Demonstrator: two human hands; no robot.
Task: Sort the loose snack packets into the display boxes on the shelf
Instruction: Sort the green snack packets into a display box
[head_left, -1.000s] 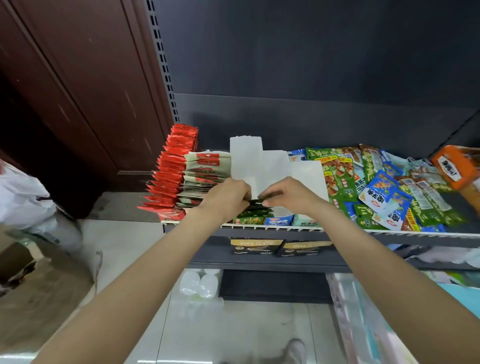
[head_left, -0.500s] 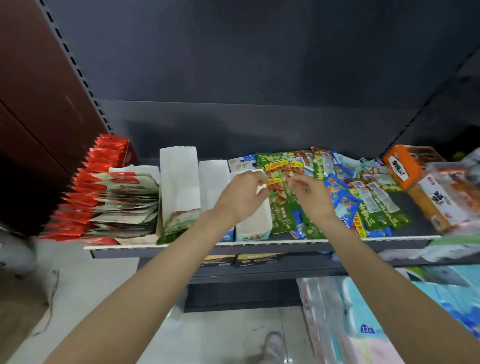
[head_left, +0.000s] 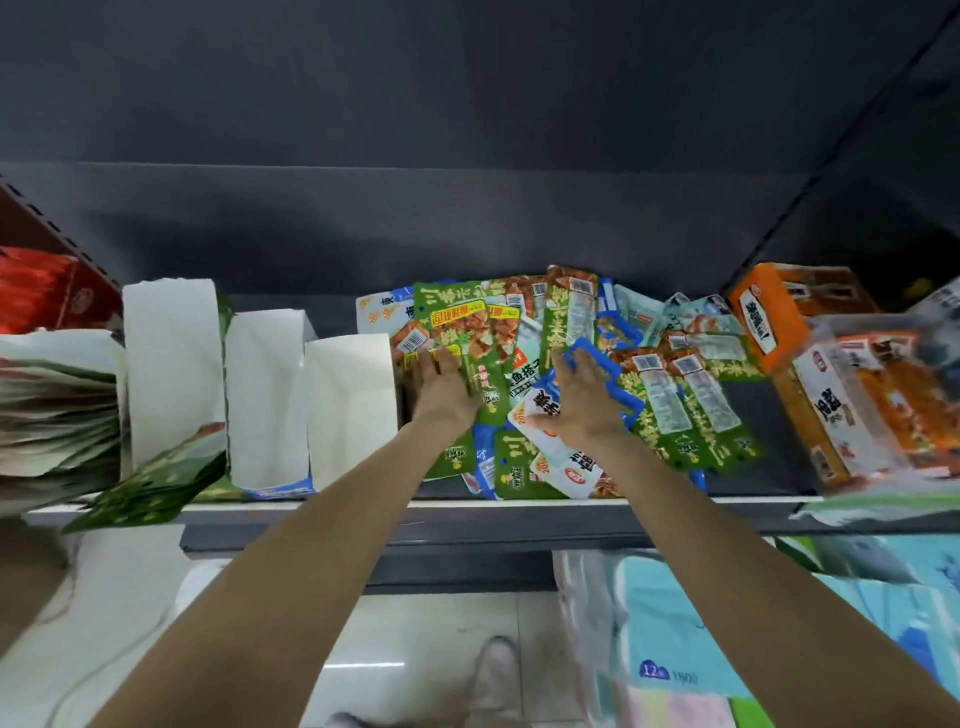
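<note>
Dark shelf (head_left: 519, 512), both hands flat w/ fingers spread on loose snack packets (head_left: 675, 400), left hand (head_left: 441, 387) on green pkt (head_left: 470, 332), right hand (head_left: 584, 402) on blue pkt (head_left: 605, 364)

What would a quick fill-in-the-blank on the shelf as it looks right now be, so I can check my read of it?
1. Both hands rest on the pile of loose ____ packets.
2. The left hand lies on a packet whose main colour is ____.
3. The fingers of the right hand reach onto a packet with a ____ edge.
4. The three white display boxes stand to the ____ of the pile.

Missing words: snack; green; blue; left
</note>
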